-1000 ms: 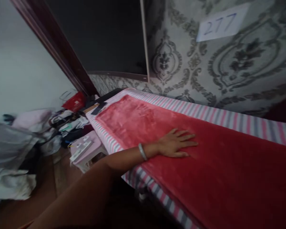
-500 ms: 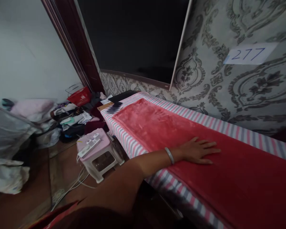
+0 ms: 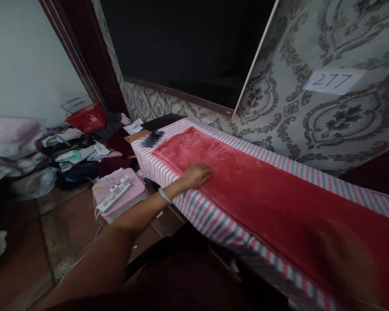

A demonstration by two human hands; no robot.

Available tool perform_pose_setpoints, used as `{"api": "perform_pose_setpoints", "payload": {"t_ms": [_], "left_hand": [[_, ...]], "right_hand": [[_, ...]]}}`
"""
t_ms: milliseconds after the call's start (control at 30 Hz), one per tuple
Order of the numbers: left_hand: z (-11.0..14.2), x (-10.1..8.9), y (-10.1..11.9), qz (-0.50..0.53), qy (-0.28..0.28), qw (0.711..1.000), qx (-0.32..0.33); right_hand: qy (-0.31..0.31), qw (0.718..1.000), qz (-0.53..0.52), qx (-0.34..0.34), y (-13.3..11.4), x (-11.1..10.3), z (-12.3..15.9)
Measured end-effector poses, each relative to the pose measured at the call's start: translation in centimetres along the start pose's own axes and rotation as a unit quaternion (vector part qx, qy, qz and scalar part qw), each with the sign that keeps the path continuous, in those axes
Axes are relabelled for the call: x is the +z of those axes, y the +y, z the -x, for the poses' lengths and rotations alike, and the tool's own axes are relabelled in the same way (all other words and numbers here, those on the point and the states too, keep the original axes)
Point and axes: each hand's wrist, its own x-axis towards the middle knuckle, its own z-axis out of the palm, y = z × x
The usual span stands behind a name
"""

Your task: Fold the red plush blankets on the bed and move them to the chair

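A long red plush cloth [image 3: 246, 185] lies spread over a pink, grey and white striped cover [image 3: 194, 211]. My left hand [image 3: 197, 175], with a silvery bangle at the wrist, rests at the near edge of the red cloth toward its far end. Its fingers are curled inward; whether they pinch any of the fabric is hidden. Low on the right, my right hand [image 3: 350, 259] is over the nearer part of the red cloth, smeared by motion, so its fingers do not show clearly. Faint ripples mark the plush near the far end.
A pink stool [image 3: 132, 192] bearing a white power strip [image 3: 115, 195] stands left of the striped cover. Behind it are heaped clothes [image 3: 81, 157] and a red basket [image 3: 87, 118]. A dark screen [image 3: 188, 47] hangs on the patterned wall, beside a paper marked 277 [image 3: 335, 80].
My left hand has moved left toward the cloth's far end, its spread fingers now curled. My right hand has come into view at the lower right. The view has shifted slightly.
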Motion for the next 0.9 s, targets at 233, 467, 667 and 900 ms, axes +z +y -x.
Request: {"api": "perform_pose_setpoints", "payload": {"t_ms": [233,467,667,900], "left_hand": [[7.4,-4.1,-8.2,-0.085,-0.013,0.994,-0.063],[8.5,-5.6,-13.0,-0.129,-0.009,0.987,-0.098],[8.9,-5.8,-14.7,-0.142,0.007,0.979,-0.146],[11.0,-5.7,-14.7,-0.128,0.024,0.977,-0.169]], "right_hand": [[-0.097,0.98,-0.05,-0.169,-11.6,9.0,-0.3],[-0.12,0.968,0.019,-0.22,-11.9,8.9,-0.2],[-0.056,0.963,0.074,-0.254,-12.6,9.3,-0.1],[-0.084,0.969,0.005,-0.233,-12.7,8.6,0.9]]}}
